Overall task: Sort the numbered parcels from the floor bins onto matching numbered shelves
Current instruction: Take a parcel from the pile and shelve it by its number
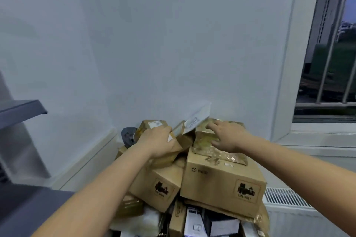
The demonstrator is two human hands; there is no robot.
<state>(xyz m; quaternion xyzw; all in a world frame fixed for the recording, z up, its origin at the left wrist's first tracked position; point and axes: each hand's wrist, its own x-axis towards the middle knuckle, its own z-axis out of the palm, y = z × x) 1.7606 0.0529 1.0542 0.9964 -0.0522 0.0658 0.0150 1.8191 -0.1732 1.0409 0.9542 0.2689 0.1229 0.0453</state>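
- Fingers (212,126) of the right hand (227,137) lie spread and straight on a flat brown tape-wrapped parcel (217,150); the left hand (158,143) curls its fingers around a small brown cardboard parcel (173,138).
- Pale wall (154,44), barred window (327,54) at right, white radiator (289,209) below, grey metal shelf (21,110) at left.
- The parcels top a heap of cardboard boxes (221,181); no bin shows.
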